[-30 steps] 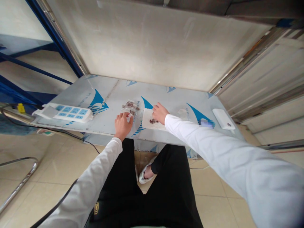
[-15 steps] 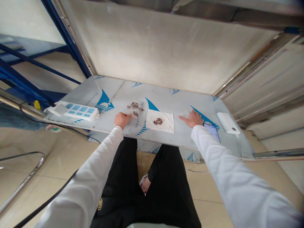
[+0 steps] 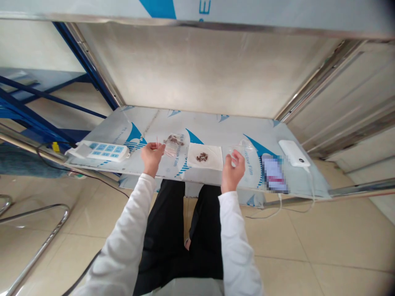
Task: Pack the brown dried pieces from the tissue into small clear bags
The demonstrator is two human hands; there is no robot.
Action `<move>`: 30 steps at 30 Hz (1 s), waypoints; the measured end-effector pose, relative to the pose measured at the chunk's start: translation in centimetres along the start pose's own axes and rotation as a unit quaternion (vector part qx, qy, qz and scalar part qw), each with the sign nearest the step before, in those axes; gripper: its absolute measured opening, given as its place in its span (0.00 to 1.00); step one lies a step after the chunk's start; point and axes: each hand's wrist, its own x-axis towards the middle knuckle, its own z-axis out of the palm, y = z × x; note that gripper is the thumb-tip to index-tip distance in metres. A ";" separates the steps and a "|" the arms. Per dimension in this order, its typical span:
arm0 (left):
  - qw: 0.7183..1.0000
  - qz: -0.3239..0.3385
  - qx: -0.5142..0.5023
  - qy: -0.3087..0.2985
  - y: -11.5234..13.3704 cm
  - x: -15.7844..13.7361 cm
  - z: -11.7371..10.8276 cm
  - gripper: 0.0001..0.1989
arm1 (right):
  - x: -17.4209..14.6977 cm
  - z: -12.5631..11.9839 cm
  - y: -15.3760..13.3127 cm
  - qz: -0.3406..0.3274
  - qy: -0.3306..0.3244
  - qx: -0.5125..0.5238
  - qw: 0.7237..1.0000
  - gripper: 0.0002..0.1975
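My left hand (image 3: 152, 157) is raised a little over the table, thumb and fingertips pinched together; a thin reddish sliver shows at them, too small to name. Just right of it lies a clear plastic bag (image 3: 175, 140) with small dark brown pieces in or on it. A white square sheet (image 3: 212, 156) is spread in the middle, bearing a small heap of dark brown pieces (image 3: 202, 157). Beside its right edge, my right hand (image 3: 233, 170) is curled with a gap between thumb and forefinger. Close beyond those fingers sits a clear crumpled plastic bag (image 3: 246, 144); contact is unclear.
A white power strip (image 3: 106, 152) lies at the table's left end. To the right are a phone (image 3: 273, 174) and a white device (image 3: 294, 153) with a cable. Film-covered shelving (image 3: 216, 14) hangs overhead, and blue rack bars (image 3: 89, 70) stand at left.
My right hand has moved left, from beside the phone to the white sheet, and its fingers have curled. My left hand has lifted slightly from the bag. The view has shifted.
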 end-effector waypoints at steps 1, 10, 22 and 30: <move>0.999 0.009 -0.033 0.000 0.6 -1.5 0.4 0.17 | -1.5 0.2 -0.3 0.029 -0.009 0.049 0.998 0.19; 0.878 -0.083 -0.444 -0.156 1.5 -13.3 6.1 0.17 | -7.3 0.3 -2.3 0.017 -0.229 0.127 0.965 0.17; 0.828 -0.124 -0.472 -0.277 1.8 -14.9 6.8 0.16 | -5.3 -2.7 0.3 0.008 -0.212 0.051 0.976 0.14; 0.824 -0.148 -0.461 -0.295 2.4 -15.6 6.0 0.16 | -4.1 -4.0 -0.6 0.010 -0.274 0.006 0.962 0.19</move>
